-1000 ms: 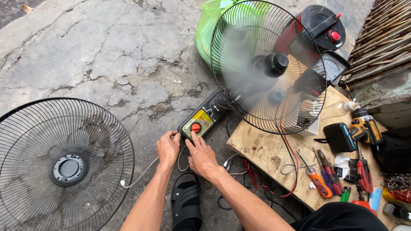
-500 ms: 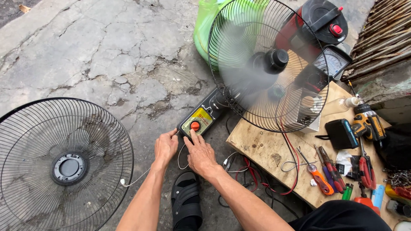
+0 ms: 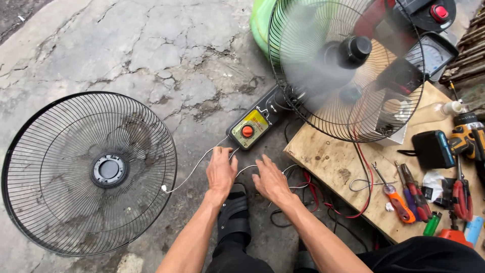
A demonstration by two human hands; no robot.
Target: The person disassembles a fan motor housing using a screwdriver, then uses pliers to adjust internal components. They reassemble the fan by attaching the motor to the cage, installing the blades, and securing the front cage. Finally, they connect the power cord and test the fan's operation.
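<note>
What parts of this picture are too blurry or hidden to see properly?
- Fan blades, head view: spinning, only a grey blur inside the round cage.
- Green thing, head view: mostly hidden behind the cage, kind unclear.
- Meter, head view: its dial sits behind the cage wires, too small to read.
- Fingertips of the left hand and right hand: whether they touch the white wire is unclear.

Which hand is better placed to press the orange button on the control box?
Probably the left hand: its fingertips lie just below the control box and its orange button, while the right hand sits lower, further off.
</note>
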